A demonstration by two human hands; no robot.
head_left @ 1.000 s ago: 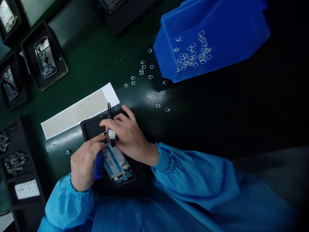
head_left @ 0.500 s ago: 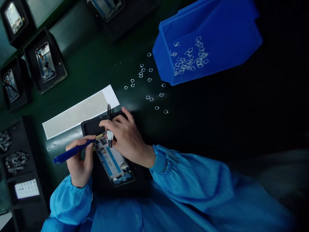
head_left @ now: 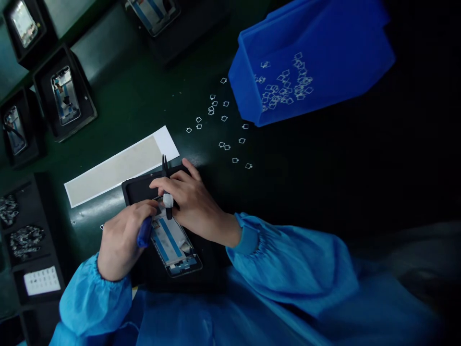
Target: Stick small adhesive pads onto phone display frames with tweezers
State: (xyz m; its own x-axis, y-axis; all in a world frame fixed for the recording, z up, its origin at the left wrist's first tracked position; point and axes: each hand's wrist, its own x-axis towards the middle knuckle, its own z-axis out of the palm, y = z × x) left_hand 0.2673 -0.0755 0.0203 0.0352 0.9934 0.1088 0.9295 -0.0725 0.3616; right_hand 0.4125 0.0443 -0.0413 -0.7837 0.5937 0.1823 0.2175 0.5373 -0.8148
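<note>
A phone body [head_left: 173, 242] with two blue strips lies face up in a black tray [head_left: 139, 191]. My left hand [head_left: 124, 235] is closed around a blue pen-like tool [head_left: 144, 232], its tip hidden behind the fingers at the phone's upper end. Over that same end, my right hand [head_left: 189, 199] grips black tweezers [head_left: 164, 164]. Their points stick out past the fingers, away from the phone, and a white wrap [head_left: 167, 200] goes round their lower part. Whether the fingers of my right hand touch the phone, I cannot tell.
A beige and white sheet [head_left: 115, 168] lies just beyond the tray. Small square frames [head_left: 226, 147] are scattered near a blue bin [head_left: 248, 103] that holds more. Other trayed phones [head_left: 65, 95] stand at upper left, above a black compartment box [head_left: 45, 240] with small parts.
My left hand has turned over and moved right, toward the phone's upper end. The blue tool swung from pointing its butt end left to pointing it toward me. My right hand barely moved.
</note>
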